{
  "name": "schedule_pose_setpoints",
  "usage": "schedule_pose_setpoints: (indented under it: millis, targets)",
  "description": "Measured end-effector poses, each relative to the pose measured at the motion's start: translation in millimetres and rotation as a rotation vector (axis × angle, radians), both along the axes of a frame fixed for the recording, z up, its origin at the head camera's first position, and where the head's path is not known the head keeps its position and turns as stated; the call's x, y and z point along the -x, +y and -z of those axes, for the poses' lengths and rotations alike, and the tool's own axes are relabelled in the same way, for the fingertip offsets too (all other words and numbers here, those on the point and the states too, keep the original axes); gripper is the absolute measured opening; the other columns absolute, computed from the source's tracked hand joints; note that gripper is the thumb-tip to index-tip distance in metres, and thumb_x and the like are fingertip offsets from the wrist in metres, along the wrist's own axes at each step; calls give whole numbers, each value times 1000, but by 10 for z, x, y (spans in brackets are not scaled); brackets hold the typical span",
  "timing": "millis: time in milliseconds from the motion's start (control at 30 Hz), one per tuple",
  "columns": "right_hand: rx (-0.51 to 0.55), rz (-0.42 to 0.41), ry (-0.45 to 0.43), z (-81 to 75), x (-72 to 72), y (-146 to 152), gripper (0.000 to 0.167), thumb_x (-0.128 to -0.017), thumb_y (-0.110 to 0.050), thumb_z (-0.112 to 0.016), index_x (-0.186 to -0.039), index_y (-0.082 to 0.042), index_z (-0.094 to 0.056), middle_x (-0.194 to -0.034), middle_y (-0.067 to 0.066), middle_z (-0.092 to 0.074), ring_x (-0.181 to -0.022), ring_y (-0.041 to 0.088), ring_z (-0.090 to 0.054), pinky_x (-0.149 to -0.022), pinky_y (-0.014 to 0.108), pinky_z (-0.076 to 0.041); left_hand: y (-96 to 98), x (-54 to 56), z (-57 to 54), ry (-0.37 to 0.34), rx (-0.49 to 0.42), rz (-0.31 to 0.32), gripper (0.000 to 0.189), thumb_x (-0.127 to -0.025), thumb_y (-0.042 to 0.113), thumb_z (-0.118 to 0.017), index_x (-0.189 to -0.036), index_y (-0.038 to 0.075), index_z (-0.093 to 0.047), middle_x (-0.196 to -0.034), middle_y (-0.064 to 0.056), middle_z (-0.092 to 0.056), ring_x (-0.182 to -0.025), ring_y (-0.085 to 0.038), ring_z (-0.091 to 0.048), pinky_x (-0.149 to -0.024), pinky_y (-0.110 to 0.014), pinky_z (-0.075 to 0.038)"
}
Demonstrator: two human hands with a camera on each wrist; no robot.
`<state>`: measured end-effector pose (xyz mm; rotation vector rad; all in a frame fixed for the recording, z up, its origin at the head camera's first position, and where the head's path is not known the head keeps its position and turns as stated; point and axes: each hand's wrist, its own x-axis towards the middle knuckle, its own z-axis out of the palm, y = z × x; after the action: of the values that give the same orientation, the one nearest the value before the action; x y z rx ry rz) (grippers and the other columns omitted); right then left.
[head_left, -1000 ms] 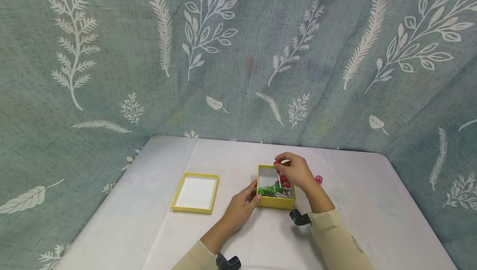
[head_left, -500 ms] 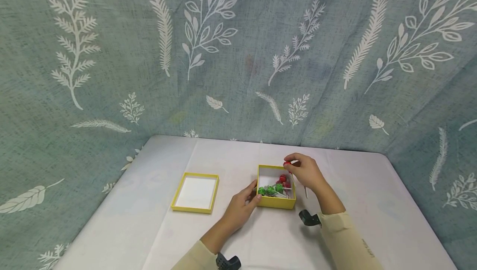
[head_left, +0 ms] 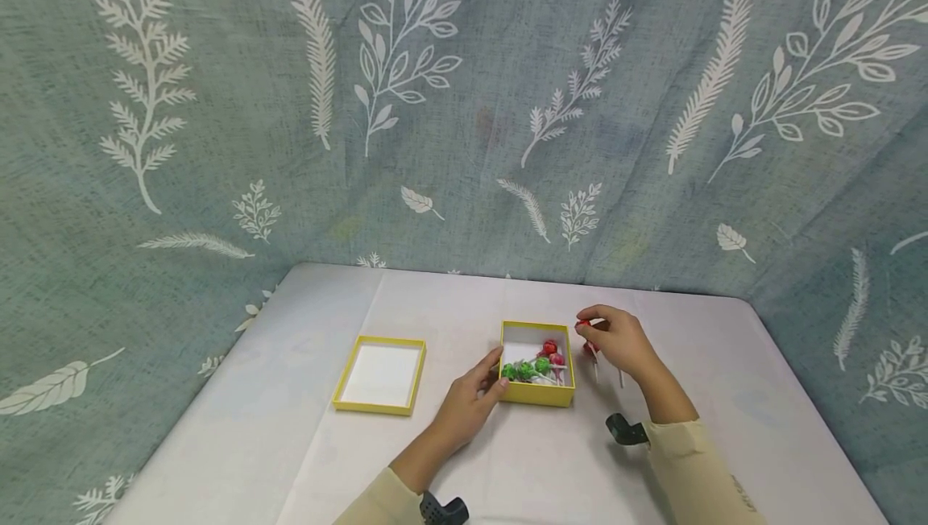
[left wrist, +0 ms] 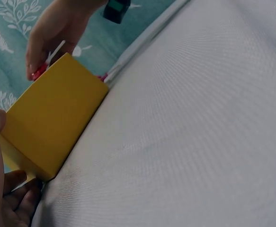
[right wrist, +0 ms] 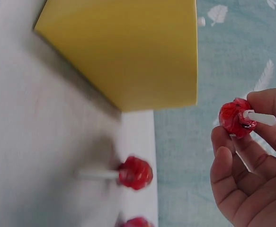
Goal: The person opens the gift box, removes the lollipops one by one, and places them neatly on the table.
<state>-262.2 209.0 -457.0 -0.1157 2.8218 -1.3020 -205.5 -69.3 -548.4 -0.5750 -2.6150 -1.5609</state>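
My left hand grips the near left corner of an open yellow box, thumb on its front and fingers along its left side. Inside lie several green lollipops, a red one and a pink one. Just past the box's right side, my right hand pinches another red lollipop by its wrapped head, the white stick pointing away from the fingertips. Below this hand, a second red lollipop lies on the table beside the box, with a pinkish-red one partly in view.
A shallow yellow-rimmed lid with a white inside lies left of the box. The table has a white cloth. Behind it hangs a grey-green curtain with white leaf prints.
My right hand has carried the red lollipop rightward, from over the box to beyond its right side. My left hand and the box have stayed in place.
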Motion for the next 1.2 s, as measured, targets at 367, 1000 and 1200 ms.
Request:
schedule_pose_setpoints:
  millis: [367,1000,1200]
  targets:
    - [-42,45,1,29,-35,339,33,-95,-25,-64,-122,-5,-64,-108,12,-68,-91,25,-63,-72,38,-52,-58,93,-44,-1,64,52,57,-96,51,-55,-144,22,-44,-135,-8,-55,-113,-20,-61,-95,-38,-47]
    - [-39,103,-85,260,-6,631,34,-95,-19,-64,-124,-2,-63,-117,17,-63,-103,31,-61,-81,46,-52,-135,164,-73,24,166,46,51,-91,60,-56,-126,24,-48,-128,-5,-57,-112,-21,-59,-93,-42,-48]
    - [-50,126,-92,324,-1,730,35,-96,-19,-63,-125,-1,-62,-116,18,-64,-100,31,-63,-80,45,-53,-153,142,-26,-27,108,59,54,-92,56,-59,-132,20,-47,-134,-8,-55,-115,-24,-59,-95,-44,-47]
